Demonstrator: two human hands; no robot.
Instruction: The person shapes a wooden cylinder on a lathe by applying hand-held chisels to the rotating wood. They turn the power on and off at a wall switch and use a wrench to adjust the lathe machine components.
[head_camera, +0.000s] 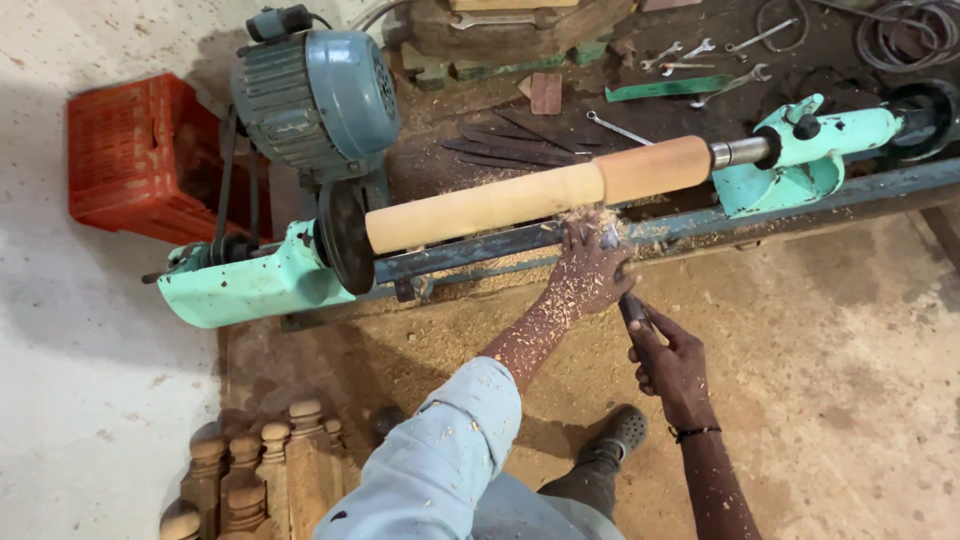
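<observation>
Wood cylinder (530, 196) spans a green lathe (250, 285), its long axis running from the blue motor (315, 95) far left of the hands up to the tailstock (815, 150) on their right. Left hand (590, 270), forearm outstretched and dusted with shavings, presses flat just below the cylinder, fingers closed over a chisel (628, 305). Right hand (670, 365), just behind it, grips the chisel's handle in a fist.
</observation>
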